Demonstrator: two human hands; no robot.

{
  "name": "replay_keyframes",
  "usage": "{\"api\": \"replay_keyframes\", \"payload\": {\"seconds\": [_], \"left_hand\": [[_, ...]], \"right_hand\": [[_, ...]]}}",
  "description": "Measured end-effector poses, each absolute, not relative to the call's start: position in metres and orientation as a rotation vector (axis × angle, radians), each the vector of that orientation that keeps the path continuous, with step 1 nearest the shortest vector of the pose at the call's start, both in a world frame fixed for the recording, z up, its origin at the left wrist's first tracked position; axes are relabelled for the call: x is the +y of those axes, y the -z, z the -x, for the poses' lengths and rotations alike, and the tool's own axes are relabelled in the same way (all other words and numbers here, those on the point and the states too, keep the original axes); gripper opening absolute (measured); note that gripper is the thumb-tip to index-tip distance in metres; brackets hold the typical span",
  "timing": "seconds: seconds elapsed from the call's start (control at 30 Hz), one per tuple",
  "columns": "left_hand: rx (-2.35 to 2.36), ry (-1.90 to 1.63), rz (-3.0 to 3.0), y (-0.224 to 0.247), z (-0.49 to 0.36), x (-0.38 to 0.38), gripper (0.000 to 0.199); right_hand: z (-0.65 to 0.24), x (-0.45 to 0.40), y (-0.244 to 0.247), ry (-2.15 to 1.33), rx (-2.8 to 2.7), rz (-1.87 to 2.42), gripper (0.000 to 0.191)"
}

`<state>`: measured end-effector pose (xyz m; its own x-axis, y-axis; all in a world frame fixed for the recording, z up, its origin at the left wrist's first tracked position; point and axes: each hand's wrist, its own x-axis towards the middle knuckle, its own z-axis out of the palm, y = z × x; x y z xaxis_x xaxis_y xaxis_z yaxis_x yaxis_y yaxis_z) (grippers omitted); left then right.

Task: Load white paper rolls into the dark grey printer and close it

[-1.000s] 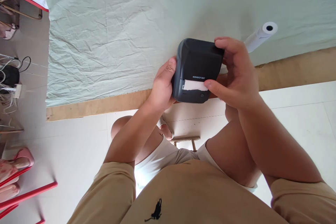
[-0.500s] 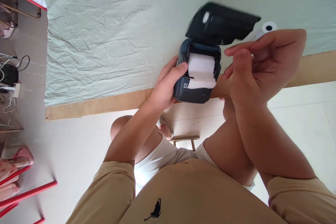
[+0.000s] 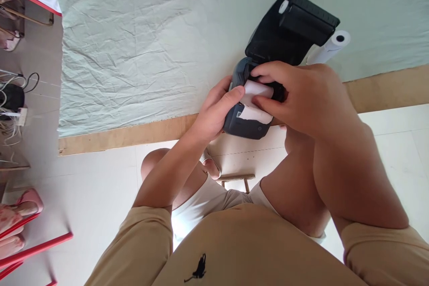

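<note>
over the tabletop's [image 3: 150,53] near edge: dark label printer [image 3: 246,129], lid [image 3: 291,31] up, paper roll [image 3: 259,89] inside

printer is held up, not set down. probably light and stiff; smooth plastic could slip, so hold it by the body's sides. paper roll likely soft, dents or tears easily at the ragged front end; best taken by its two ends. lid leans back, hinge likely the fragile bit, don't carry by it. left grip [image 3: 214,111] clasps printer's left side, thumb by the paper's edge. right grip [image 3: 301,94] reaches inside, thumb on the paper; can't tell if it's closed round the roll. spare roll [image 3: 321,53] lies on the cloth-covered tabletop, right of the lid.
</note>
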<state>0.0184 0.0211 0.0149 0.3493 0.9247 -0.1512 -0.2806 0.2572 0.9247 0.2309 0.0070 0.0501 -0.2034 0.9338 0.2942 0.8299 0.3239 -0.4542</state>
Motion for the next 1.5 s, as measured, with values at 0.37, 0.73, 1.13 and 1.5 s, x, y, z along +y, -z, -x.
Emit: {"api": "replay_keyframes", "payload": {"seconds": [0.37,0.73,1.13,1.5], "left_hand": [[0.884,-0.971,-0.842,-0.010,-0.020,0.021,0.045],[0.846,-0.954,-0.816,-0.010,-0.017,0.019,0.041],[0.815,-0.999,-0.811,-0.011,-0.019,0.019,0.035],[0.834,-0.972,-0.834,-0.008,-0.018,0.020,0.039]], "right_hand": [[-0.252,0.024,0.007,-0.526,-1.217,1.241,0.039],[-0.265,0.024,0.007,-0.248,-1.719,1.561,0.037],[-0.306,0.039,0.022,0.265,-1.507,1.152,0.041],[-0.301,0.043,0.025,-0.083,-1.467,1.726,0.084]]}}
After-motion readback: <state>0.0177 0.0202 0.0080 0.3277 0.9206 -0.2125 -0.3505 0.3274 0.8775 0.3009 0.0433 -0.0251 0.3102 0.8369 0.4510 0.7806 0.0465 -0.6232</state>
